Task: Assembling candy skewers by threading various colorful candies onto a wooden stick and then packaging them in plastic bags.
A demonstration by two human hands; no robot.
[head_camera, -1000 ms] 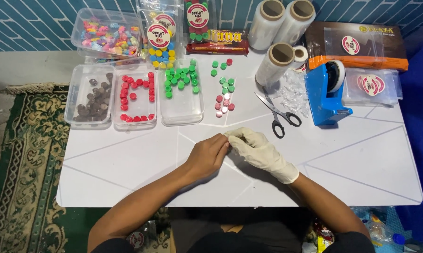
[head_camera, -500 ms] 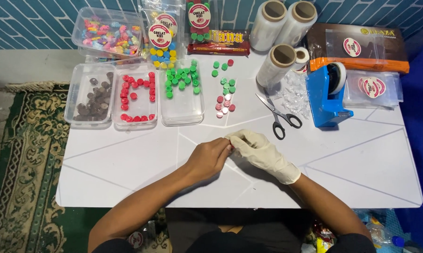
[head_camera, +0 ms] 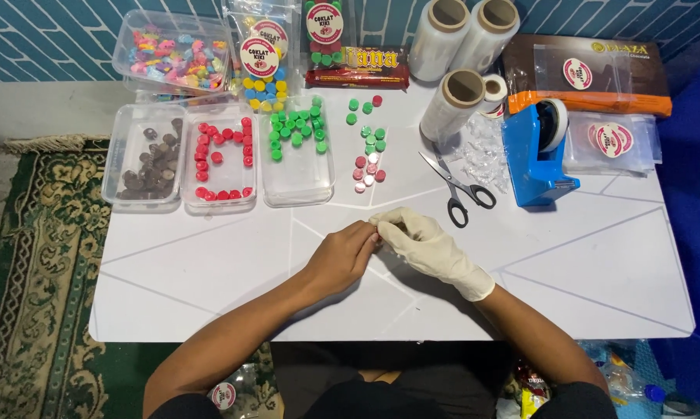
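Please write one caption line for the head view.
Bare left hand and gloved right hand meet fingertips over a white table.

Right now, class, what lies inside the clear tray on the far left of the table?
The far-left clear tray holds a heap of dark brown round pieces on one side; the rest is bare. Whatever lies under the heap is covered.

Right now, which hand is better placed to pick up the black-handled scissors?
Probably the right hand: gloved, it lies nearer the scissors, which rest just above it on the table. The bare left hand sits farther away.
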